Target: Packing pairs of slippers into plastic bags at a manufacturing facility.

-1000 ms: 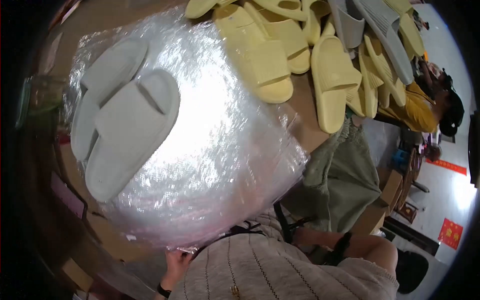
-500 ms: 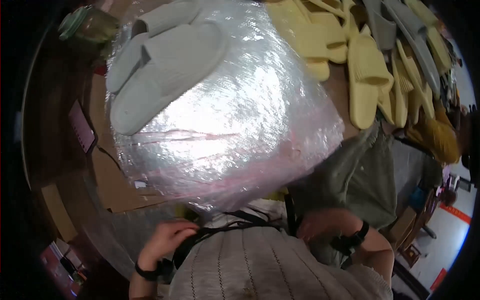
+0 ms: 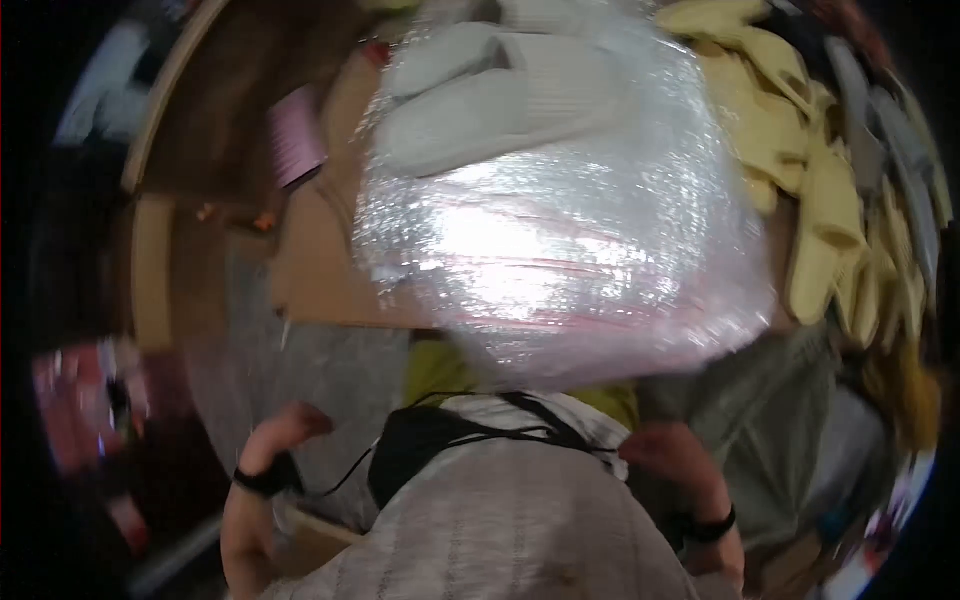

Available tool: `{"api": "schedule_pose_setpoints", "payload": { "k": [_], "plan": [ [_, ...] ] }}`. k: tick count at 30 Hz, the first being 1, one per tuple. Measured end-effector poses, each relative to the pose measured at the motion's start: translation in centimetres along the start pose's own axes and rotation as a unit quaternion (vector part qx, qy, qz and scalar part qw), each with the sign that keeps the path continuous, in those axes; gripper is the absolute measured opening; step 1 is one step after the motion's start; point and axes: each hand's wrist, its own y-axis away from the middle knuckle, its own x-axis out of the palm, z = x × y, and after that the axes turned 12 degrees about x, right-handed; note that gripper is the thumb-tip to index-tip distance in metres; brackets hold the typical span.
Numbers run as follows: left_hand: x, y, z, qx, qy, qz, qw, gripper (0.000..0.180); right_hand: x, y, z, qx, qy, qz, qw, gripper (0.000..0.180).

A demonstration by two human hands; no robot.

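Blur softens everything. Clear plastic bag (image 3: 560,240) holding grey slippers (image 3: 490,100) fills the centre, over the brown worktop (image 3: 320,270). Left hand (image 3: 285,430) sits at seven o'clock, right hand (image 3: 665,450) at five, both below the bag; whether either grip is closed, I cannot tell. Yellow slippers (image 3: 810,210) pile at two o'clock.

Large clear plastic bag (image 3: 560,250), crinkled and glossy, bulging, fills the middle of the view close in front of the person's chest. Pair of pale grey-green slippers (image 3: 490,95) lies side by side against its upper part, soles facing out; motion-blurred.
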Motion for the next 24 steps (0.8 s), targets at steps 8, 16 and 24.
{"api": "schedule_pose_setpoints", "payload": {
  "k": [8, 16, 24],
  "plan": [
    [-1.6, 3.5, -5.7, -0.235, 0.038, -0.301, 0.923, 0.027, 3.2, -3.9, 5.5, -0.111, -0.056, 0.069, 0.990, 0.016],
    [-10.6, 9.3, -11.9, -0.255, -0.101, -0.483, 0.831, 0.026, 2.5, -5.7, 8.1, -0.196, 0.152, 0.096, 0.964, 0.023],
    [-17.7, 10.4, -20.2, 0.035, -0.055, -0.670, 0.740, 0.024, 1.7, -5.8, 10.1, -0.167, 0.132, 0.046, 0.976, 0.049]
  ]
}}
